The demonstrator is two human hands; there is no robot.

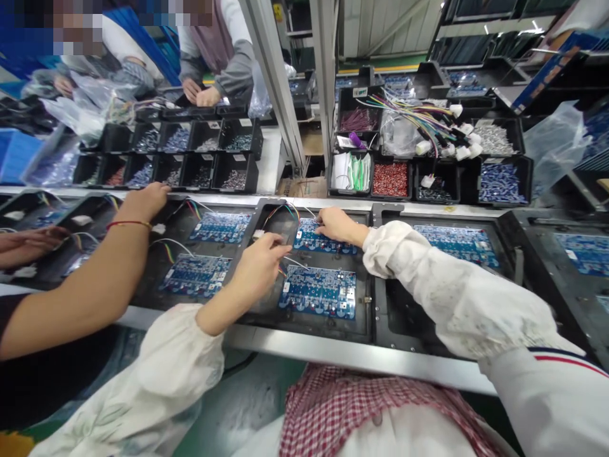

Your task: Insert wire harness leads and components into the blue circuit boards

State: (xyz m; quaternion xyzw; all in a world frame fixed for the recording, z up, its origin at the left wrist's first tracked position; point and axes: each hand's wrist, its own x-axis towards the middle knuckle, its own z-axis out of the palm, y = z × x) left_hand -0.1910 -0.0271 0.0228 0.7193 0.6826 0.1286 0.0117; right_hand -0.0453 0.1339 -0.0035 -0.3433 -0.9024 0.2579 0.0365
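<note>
two blue circuit boards (320, 292), rectangular and pale-speckled, lie near both hands (259, 268)

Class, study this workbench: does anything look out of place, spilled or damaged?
Mainly the coloured wire bundle beyond the right hand: it sprawls untidily, white connectors loosely heaped, while nearby red components lie contained. I see no obvious spill or damage.

Blue circuit board (320, 292), flat in black tray (261, 315), matching blue board (306, 237) lying just behind

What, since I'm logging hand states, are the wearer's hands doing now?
Left hand: partly curled near the lower circuit board; hold unclear.
Right hand: fingers bent at the upper circuit board; hold unclear.
</note>
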